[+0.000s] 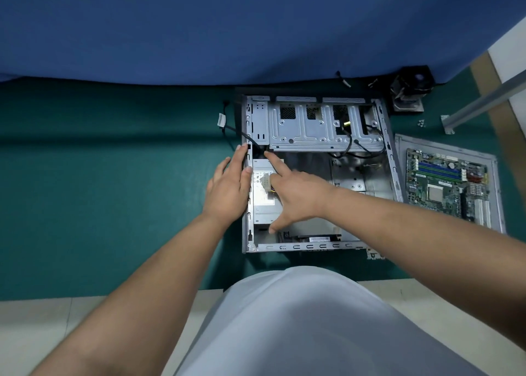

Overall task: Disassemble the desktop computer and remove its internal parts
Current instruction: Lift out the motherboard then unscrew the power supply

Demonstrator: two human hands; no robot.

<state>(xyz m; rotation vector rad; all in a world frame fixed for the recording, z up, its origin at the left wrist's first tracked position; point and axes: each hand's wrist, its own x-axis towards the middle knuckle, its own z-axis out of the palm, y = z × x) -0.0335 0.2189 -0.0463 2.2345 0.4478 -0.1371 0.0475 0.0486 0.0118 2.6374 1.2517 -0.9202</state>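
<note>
An open grey metal computer case [324,246] lies on its side on the green table. A silver power supply [263,202] with a white label sits in its left half. My left hand [229,186] lies flat against the case's left wall, fingers straight. My right hand [296,193] spreads over the power supply, index finger stretched to its far edge, thumb at its near edge. A white plug [265,182] with coloured wires shows just under that hand. A drive cage [318,128] spans the case's far side, with black cables [351,148] hanging below it.
The removed motherboard [447,183] lies on a grey panel [404,151] right of the case. A black cooler fan [410,91] stands behind it, with small screws [421,123] and a metal rail [481,102] nearby. A tagged black cable [223,119] lies left of the case. Blue cloth backs the table.
</note>
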